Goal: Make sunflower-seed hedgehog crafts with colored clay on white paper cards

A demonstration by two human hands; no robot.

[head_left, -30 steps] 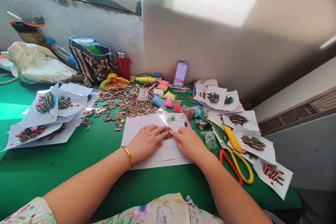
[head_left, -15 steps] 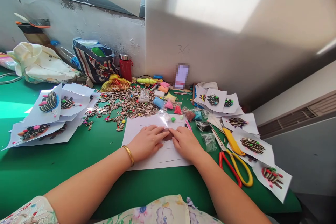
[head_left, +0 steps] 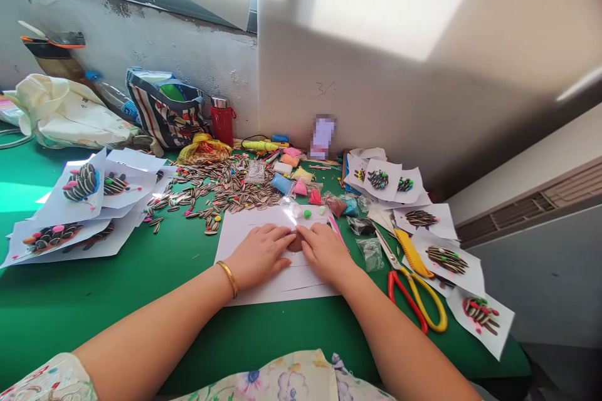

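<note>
**Green worktop, two flat grips over a brown lump**

Patchy grey plaster wall [head_left: 141, 69] rose behind the green worktop [head_left: 94, 313], and along its foot stood a striped bag [head_left: 164, 114] and a red flask [head_left: 222, 124], well beyond both grips. Our left grip [head_left: 258, 257] and right grip [head_left: 324, 254] lay palm down on a white paper sheet [head_left: 305, 285], both open and flat, neither clamped on anything. Their fingertips [head_left: 282, 233] came together over a small brown lump [head_left: 295, 243], probably modelling clay, which sat on the paper, mostly hidden between them. The fingers seemed placed to press it from both sides rather than lift it. Both forearms reached forward from the bottom of the view, converging in a shallow V with the wrists low, and a gold bangle [head_left: 227, 279] circled the left wrist. Just ahead of the grips lay a small green clay ball [head_left: 307, 213]. Farther ahead spread a heap of striped sunflower seeds [head_left: 226, 185] and packets of coloured clay [head_left: 282, 183], apparently kept within easy reach. Left of the left grip lay seed pictures on paper [head_left: 82, 185]; right of the right grip lay more [head_left: 446, 260], with red-and-yellow-handled scissors [head_left: 439, 319] and a yellow utility knife [head_left: 411, 252].
</note>
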